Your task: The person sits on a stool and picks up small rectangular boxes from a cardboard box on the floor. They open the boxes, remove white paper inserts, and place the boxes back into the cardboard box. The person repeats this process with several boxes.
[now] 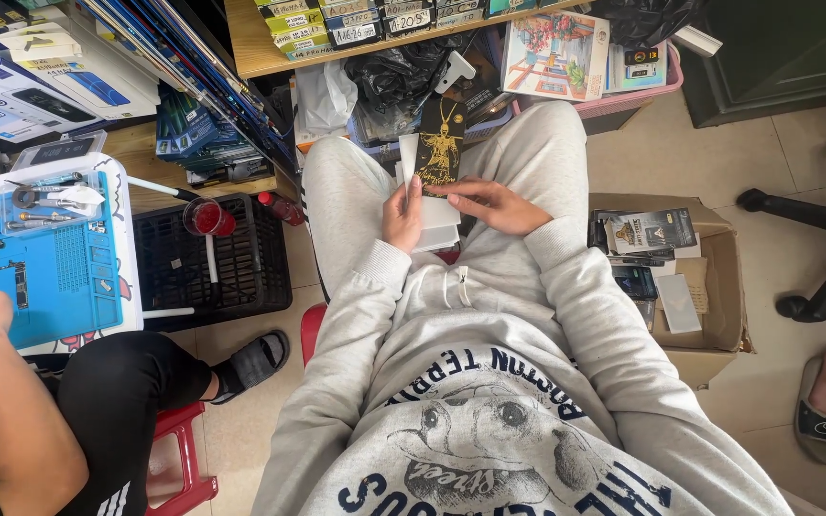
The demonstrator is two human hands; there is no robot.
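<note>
Black card packet [440,143] sits upright over my lap, left hand [402,216] grip pinching it plus the white packets [435,212] behind, right hand [491,203] fingers resting on its lower edge. Loose stack, could slide off my knees onto the floor.

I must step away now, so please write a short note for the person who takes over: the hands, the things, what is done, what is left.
Left hand grips the white packs on the lap.
Right hand rests on that stack, fingertips at the black card with its gold figure, which stands upright.
Cardboard box on the floor at the right holds more packs.
Done: one stack is in hand.
Left: the packs in the box are untouched.
</note>
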